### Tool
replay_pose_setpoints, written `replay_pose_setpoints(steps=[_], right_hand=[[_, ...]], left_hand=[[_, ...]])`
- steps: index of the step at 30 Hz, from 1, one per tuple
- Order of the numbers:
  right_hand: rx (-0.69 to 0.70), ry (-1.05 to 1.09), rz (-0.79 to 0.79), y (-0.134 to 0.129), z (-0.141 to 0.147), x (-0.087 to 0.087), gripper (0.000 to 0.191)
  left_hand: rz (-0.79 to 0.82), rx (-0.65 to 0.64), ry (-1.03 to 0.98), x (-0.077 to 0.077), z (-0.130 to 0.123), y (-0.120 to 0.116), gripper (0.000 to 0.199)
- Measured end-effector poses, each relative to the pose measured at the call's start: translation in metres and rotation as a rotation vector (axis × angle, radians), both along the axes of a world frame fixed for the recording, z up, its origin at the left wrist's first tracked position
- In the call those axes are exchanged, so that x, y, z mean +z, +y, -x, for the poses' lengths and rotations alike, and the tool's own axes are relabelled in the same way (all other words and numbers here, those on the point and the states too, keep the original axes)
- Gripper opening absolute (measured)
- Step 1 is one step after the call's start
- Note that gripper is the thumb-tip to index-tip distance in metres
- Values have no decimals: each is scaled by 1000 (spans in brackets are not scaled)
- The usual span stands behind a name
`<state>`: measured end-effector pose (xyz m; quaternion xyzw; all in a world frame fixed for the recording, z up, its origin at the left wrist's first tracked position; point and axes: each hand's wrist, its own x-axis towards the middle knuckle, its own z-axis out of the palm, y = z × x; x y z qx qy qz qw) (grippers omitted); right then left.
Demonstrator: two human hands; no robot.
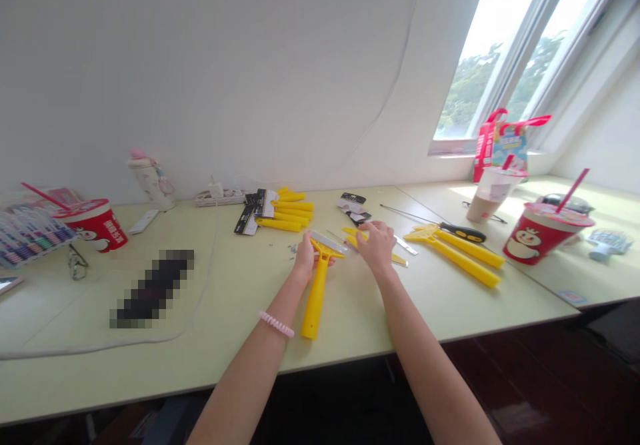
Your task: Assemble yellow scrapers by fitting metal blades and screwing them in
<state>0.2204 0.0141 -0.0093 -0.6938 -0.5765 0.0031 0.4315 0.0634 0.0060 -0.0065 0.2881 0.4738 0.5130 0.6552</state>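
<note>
My left hand [304, 257] is closed around the head of a yellow scraper [314, 302], whose handle points toward me. A metal blade [327, 242] lies along the scraper's head. To the right, my right hand [376, 245] has its fingers bent in a pinch at a flat yellow strip [351, 237] on the table. Another yellow strip [399, 260] and a silver blade [406, 245] stick out beside that hand; its palm hides part of them. Small screws [293, 250] are scattered just left of the scraper head.
Packaged yellow scrapers [285, 213] lie at the back. On the right are two more scrapers [465, 255], a black-handled screwdriver [463, 232] and a red cup [543, 235]. Another red cup [97, 225] stands left. A white cable [200, 292] crosses the table [240, 345].
</note>
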Motion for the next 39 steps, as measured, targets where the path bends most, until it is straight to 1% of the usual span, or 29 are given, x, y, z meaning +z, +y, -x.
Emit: replay_pose_setpoints(steps=[1, 2, 4, 5, 7, 13, 18, 20, 23, 25, 29, 33, 35, 39], right_hand=[[124, 42, -54, 0, 4, 1, 21], [266, 102, -69, -1, 9, 3, 21], [523, 230, 6, -2, 18, 4, 21], [607, 286, 65, -3, 22, 5, 20], [686, 370, 153, -5, 27, 5, 18], [706, 518, 226, -7, 26, 6, 20], [730, 671, 310, -10, 25, 10, 23], [726, 703, 337, -11, 25, 11, 23], [689, 743, 360, -11, 25, 11, 24], [672, 766, 364, -10, 24, 11, 24], [698, 802, 384, -10, 20, 11, 22], [700, 876, 480, -10, 13, 12, 19], [697, 874, 507, -10, 11, 11, 18], [693, 815, 455, -10, 13, 10, 19]], left_hand=[[-9, -4, 2, -1, 0, 1, 34], [-20, -7, 6, -2, 0, 1, 34], [-46, -8, 14, -4, 0, 2, 33], [-56, -10, 15, -4, 0, 2, 33], [-67, -23, 11, -4, 0, 2, 35], [-90, -36, -13, -2, 0, 1, 37], [-129, -52, -52, 4, -3, -4, 40], [-167, -54, -42, 5, -4, -6, 36], [-207, -31, 24, 5, -5, -7, 22], [-218, -21, 58, 4, -5, -7, 17], [-262, 5, 80, 4, -4, -6, 16], [-297, 89, 137, 5, -1, -3, 16], [-315, 116, 155, 4, 0, -2, 17], [-320, 114, 159, 2, 0, 0, 17]])
